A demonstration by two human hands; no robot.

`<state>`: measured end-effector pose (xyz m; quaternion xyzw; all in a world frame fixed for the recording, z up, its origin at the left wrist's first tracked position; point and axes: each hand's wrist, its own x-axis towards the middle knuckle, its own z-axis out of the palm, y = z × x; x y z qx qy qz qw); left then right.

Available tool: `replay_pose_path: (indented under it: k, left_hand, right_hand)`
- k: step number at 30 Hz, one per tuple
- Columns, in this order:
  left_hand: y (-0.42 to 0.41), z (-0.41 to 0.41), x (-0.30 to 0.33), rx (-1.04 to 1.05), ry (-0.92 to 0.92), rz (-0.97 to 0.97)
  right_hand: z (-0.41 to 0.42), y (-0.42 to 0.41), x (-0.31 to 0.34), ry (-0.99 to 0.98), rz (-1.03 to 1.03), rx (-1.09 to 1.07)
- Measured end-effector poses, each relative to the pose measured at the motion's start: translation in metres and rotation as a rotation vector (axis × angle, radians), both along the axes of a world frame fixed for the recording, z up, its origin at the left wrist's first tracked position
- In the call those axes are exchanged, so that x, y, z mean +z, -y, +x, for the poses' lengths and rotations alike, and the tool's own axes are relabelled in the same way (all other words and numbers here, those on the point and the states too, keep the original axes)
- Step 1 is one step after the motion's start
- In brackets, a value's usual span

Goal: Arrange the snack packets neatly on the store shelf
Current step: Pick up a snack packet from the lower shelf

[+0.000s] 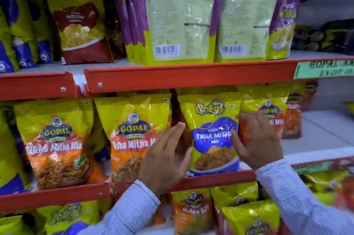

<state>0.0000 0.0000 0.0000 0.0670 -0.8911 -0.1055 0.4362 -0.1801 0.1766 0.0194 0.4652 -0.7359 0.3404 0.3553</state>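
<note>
Gokul packet (pixel 212 135): yellow and purple, "Tikha Mitha Mix" print, stood upright on middle shelf, base just behind red shelf lip (pixel 216 178), faced front.
Left hand (pixel 166 158): just left of Gokul packet, palm turned toward it, fingers spread apart and straight, thumb tip touched packet's lower left edge; clamped on nothing.
Right hand (pixel 256 138): at right edge of Gokul packet, fingers splayed, thumb lay on purple panel, other fingers lay over Gopal packet behind; flat press, no grasp seen.
Sleeves (pixel 298 200): light striped, came up from below Gokul packet on both sides.
Gopal packet, near left (pixel 134 135): yellow-orange, upright, left of Gokul packet, partly covered by left hand.
Gopal packet, far left (pixel 55 142): same print, upright, farther left of Gokul packet.
Gopal packet, right (pixel 268 108): right of Gokul packet, partly hidden behind right hand.
Upper shelf rail (pixel 189 77): red, directly above Gokul packet.
Back-facing packs (pixel 180 14): above Gokul packet, barcodes outward.
Nylon pack (pixel 78 18): above-left of Gokul packet.
Green label (pixel 323 69): above-right of Gokul packet, text blurred.
Lower packets (pixel 193 213): below Gokul packet, jumbled, overlapped.
</note>
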Motion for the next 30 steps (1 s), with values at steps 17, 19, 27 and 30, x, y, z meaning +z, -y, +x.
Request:
replay_pose_path:
  k: [17,19,27,30]
  left_hand:
    - [-0.03,-0.006,-0.031,-0.164,-0.012,0.726]
    - [-0.033,0.023,-0.036,-0.209,-0.088,0.725]
    - [-0.003,0.125,-0.157,0.004,0.144,0.751]
    - [0.014,0.14,-0.206,0.023,0.236,0.918]
  right_hand:
    - [0.006,-0.032,-0.051,0.779,-0.186,0.467]
    - [0.033,-0.039,-0.055,0.754,-0.22,0.494]
    - [0.118,-0.009,-0.169,1.026,0.024,0.517]
    - [0.126,0.022,-0.246,1.232,0.155,0.504]
